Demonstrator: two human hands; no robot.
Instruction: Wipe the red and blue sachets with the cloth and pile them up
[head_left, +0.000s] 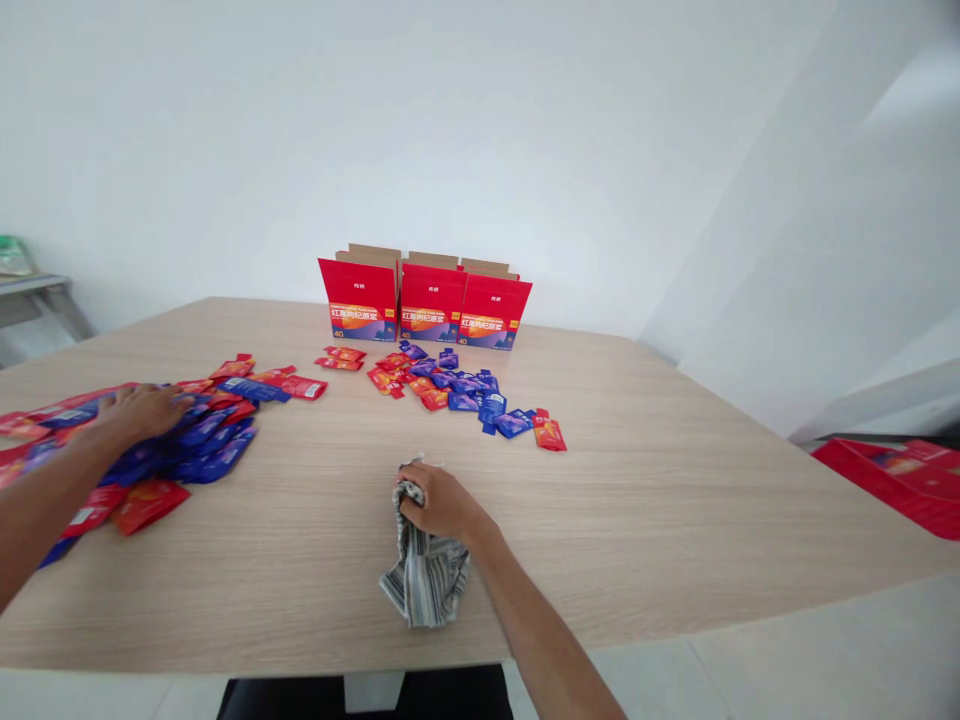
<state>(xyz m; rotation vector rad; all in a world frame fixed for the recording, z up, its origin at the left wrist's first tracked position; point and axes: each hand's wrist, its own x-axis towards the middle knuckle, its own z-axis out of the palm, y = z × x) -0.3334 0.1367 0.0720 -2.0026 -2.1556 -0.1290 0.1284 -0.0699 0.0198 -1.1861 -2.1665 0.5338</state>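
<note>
My right hand (pixel 439 503) is closed around a grey striped cloth (pixel 425 578) that lies bunched on the wooden table (pixel 660 500) near its front edge. My left hand (pixel 142 410) rests flat, fingers stretched out, on a big heap of red and blue sachets (pixel 202 440) at the left. A smaller scatter of red and blue sachets (pixel 457 388) lies in the middle of the table, beyond my right hand.
Three open red cartons (pixel 427 303) stand in a row at the table's far edge against the white wall. A flat red box (pixel 900 482) lies off the table at the right. A grey shelf (pixel 34 285) shows at far left.
</note>
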